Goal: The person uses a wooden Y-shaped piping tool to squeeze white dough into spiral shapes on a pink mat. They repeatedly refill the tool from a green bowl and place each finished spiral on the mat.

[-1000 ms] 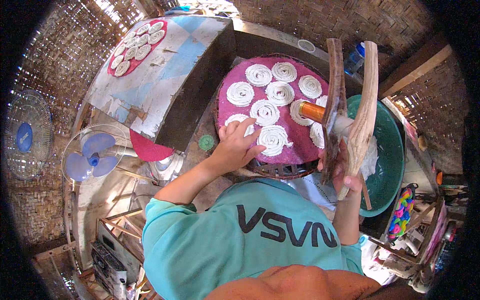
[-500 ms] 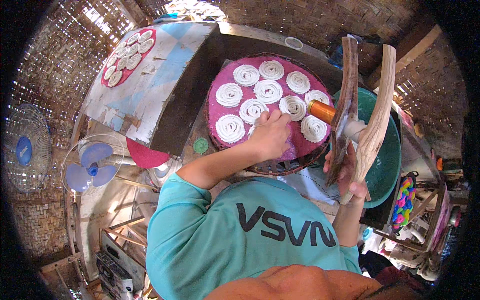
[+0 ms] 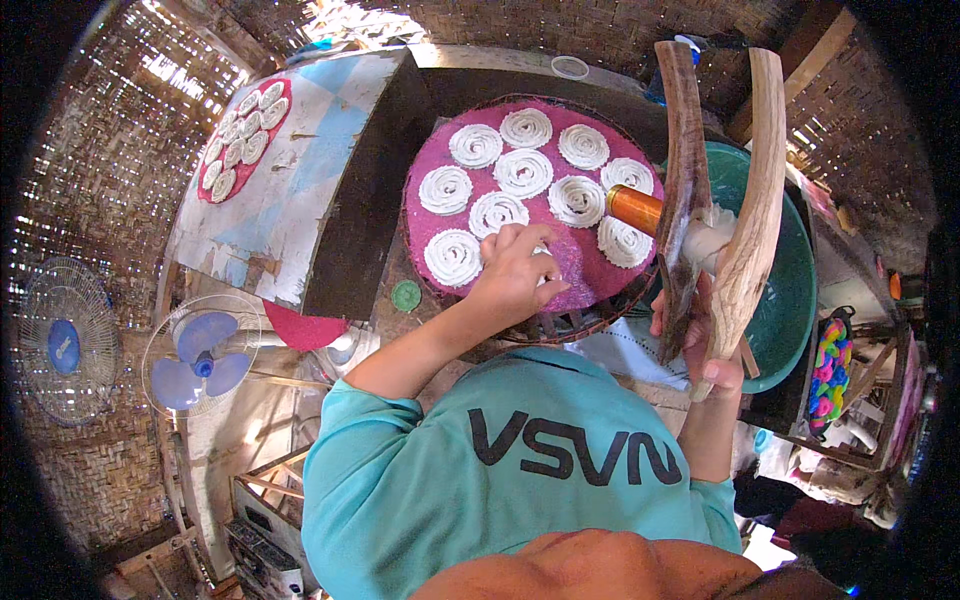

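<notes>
My left hand (image 3: 515, 270) is curled around a white dough coil (image 3: 541, 250) on the pink round mat (image 3: 575, 285), largely hiding it; more white coils (image 3: 522, 172) lie around it. My right hand (image 3: 700, 350) grips a wooden press with a darker handle (image 3: 681, 150) and a pale one (image 3: 755, 200), held upright at the mat's right side. Between the handles sits a cylinder with an orange, shiny end (image 3: 630, 205) pointing left over the mat, and a pale white part (image 3: 705, 240). Behind the press is a green basin (image 3: 780, 310).
A peeling box (image 3: 275, 230) at left carries a red mat of smaller coils (image 3: 245, 135). Two fans (image 3: 200, 365) stand at lower left. A small green lid (image 3: 406, 295) lies beside the pink mat, a clear ring (image 3: 568, 67) behind it, and multicoloured braided cord (image 3: 828, 370) hangs at right.
My left hand moved right from the lower-left coils and closed over the bottom middle coil. The press stays in my right hand, shifted slightly right in the picture.
</notes>
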Action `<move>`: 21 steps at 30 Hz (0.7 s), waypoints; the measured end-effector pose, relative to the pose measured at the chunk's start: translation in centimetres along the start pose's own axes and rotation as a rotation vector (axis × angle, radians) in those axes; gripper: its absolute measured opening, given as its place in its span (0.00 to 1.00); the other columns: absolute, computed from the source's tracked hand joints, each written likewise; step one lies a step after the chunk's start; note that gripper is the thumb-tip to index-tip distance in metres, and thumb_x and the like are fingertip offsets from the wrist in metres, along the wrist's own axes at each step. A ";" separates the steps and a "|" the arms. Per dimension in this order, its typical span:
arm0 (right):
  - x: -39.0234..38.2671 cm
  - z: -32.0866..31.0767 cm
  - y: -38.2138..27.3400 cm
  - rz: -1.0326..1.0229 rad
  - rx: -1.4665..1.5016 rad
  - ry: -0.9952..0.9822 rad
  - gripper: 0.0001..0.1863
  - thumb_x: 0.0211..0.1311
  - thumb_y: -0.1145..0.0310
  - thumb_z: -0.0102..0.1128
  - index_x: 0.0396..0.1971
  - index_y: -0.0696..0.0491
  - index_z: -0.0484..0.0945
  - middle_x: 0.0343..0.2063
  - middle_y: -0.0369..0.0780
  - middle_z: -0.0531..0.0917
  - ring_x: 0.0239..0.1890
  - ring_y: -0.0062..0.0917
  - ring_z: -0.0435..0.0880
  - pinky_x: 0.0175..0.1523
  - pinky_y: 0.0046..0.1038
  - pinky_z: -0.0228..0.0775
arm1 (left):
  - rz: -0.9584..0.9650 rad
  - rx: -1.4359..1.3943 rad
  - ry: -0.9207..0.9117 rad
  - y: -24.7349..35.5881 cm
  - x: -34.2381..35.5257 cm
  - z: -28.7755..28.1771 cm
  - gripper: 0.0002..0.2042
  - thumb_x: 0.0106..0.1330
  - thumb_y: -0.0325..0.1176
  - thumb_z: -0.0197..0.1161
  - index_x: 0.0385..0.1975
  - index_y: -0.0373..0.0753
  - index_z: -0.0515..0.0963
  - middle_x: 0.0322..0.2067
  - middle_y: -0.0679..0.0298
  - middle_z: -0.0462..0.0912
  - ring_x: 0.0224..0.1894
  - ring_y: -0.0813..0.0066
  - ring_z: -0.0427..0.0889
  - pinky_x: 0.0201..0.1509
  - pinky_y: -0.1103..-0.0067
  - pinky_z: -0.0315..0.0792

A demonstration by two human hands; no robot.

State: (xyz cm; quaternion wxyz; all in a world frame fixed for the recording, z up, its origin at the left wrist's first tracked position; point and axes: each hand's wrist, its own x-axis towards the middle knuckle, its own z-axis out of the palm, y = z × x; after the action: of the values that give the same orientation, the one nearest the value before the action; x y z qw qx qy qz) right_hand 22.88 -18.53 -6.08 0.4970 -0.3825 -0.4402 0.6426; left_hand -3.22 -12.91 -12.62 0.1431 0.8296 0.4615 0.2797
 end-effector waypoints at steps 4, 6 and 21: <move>0.2 0.1 0.4 0.005 0.001 -0.006 0.58 0.22 0.47 0.69 0.60 0.57 0.57 0.40 0.49 0.73 0.36 0.33 0.75 0.39 0.29 0.69 | -0.020 0.043 0.053 0.5 -0.4 0.0 0.11 0.44 0.39 0.70 0.26 0.44 0.79 0.49 0.62 0.69 0.51 0.59 0.65 0.51 0.61 0.56; 0.3 0.2 0.5 0.006 -0.008 -0.014 0.58 0.23 0.47 0.69 0.61 0.56 0.57 0.41 0.50 0.73 0.37 0.33 0.75 0.40 0.29 0.69 | 0.001 0.065 0.014 0.6 -0.1 0.2 0.12 0.45 0.39 0.70 0.28 0.43 0.79 0.49 0.61 0.68 0.52 0.59 0.64 0.51 0.60 0.56; -0.5 -0.4 0.6 0.012 -0.005 -0.025 0.57 0.22 0.48 0.69 0.61 0.53 0.58 0.41 0.51 0.74 0.37 0.35 0.76 0.41 0.31 0.69 | -0.016 0.022 0.005 0.5 0.2 0.3 0.08 0.48 0.36 0.69 0.24 0.44 0.78 0.49 0.62 0.71 0.52 0.59 0.64 0.51 0.62 0.56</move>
State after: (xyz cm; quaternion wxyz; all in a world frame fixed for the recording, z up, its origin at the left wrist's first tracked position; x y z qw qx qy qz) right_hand 23.13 -19.04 -6.75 0.4866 -0.3780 -0.4458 0.6493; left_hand -2.60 -12.99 -12.52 0.1350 0.8268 0.4714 0.2757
